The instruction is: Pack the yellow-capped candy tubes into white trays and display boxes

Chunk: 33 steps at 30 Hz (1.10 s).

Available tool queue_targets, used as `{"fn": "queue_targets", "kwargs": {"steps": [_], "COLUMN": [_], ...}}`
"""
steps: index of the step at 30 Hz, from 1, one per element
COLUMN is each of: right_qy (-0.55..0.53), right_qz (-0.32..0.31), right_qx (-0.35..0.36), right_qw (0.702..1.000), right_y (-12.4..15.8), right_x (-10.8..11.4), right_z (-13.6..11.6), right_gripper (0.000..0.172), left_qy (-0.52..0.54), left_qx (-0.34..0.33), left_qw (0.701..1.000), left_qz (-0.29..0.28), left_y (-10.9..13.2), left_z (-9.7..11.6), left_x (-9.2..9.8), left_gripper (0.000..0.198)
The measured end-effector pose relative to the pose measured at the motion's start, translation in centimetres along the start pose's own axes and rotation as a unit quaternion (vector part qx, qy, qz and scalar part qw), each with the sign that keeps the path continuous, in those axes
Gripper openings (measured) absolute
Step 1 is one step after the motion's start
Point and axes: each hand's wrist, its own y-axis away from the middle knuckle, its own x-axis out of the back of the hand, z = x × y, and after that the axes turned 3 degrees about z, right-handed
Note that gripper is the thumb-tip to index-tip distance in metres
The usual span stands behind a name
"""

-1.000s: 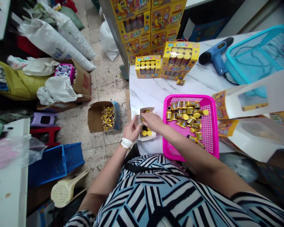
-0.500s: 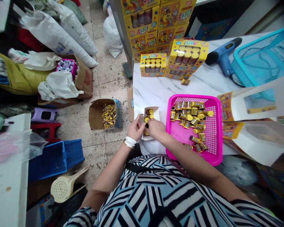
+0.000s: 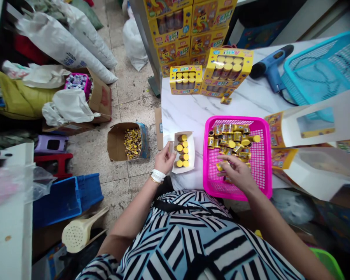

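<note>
My left hand (image 3: pixel 165 158) is closed on the left edge of a small white open carton (image 3: pixel 190 136), at its clear window flap. Inside the carton lie several small tubes with yellow caps (image 3: pixel 185 150), set in two columns with a gap in the left one. My right hand (image 3: pixel 236 171) is over the front part of a pink plastic basket (image 3: pixel 205 155), its fingers bent around a small yellow tube (image 3: pixel 220 167), which they partly cover. More of these printed tubes (image 3: pixel 237 136) lie loose in the back half of the basket.
Packed yellow display boxes (image 3: pixel 186 79) and a taller one (image 3: pixel 227 72) stand at the table's back. A blue heat gun (image 3: pixel 271 70) and turquoise basket (image 3: pixel 294 64) lie back right; opened cartons (image 3: pixel 288 159) lie right. A cardboard box (image 3: pixel 116 142) of small parts sits on the floor.
My right hand has left the carton and moved right into the pink basket, where it takes a tube. My left hand stays at the carton's edge. The tubes in the carton are now uncovered.
</note>
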Motion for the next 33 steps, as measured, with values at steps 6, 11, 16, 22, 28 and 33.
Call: {"fn": "queue_targets", "kwargs": {"steps": [6,11,16,22,28,33], "right_qy": [-0.083,0.09,0.39,0.466,0.43,0.477], "right_qz": [-0.053,-0.07,-0.06,-0.075,0.08,0.176], "right_qx": [0.085,0.168,0.253,0.284,0.232,0.116], "right_qw": [0.992,0.979,0.883,0.834,0.869,0.853], "right_y": [-2.3,-3.8,-4.1,-4.5,-5.2,-8.7], "right_x": [-6.4,-9.2,-12.4,-14.6,-9.0,-5.0], "right_z": [-1.6,-0.9,-0.4,-1.7,-1.7,-1.2], "right_gripper": [0.046,0.035,0.042,0.046,0.033,0.038], "left_qy": [0.022,0.041,0.046,0.031,0.04,0.055], "left_qx": [0.023,0.023,0.014,-0.003,0.001,0.015], "left_qw": [0.999,0.999,0.999,0.999,0.999,0.998], "left_qz": [0.003,0.001,0.01,0.01,0.009,0.009], "left_y": [-0.2,-0.1,0.1,0.1,-0.1,0.1], "left_z": [-0.5,-0.3,-0.2,-1.1,-1.7,-1.3], "left_x": [0.0,-0.1,-0.2,-0.2,-0.4,-0.3], "left_gripper": [0.062,0.061,0.061,0.061,0.061,0.062]}}
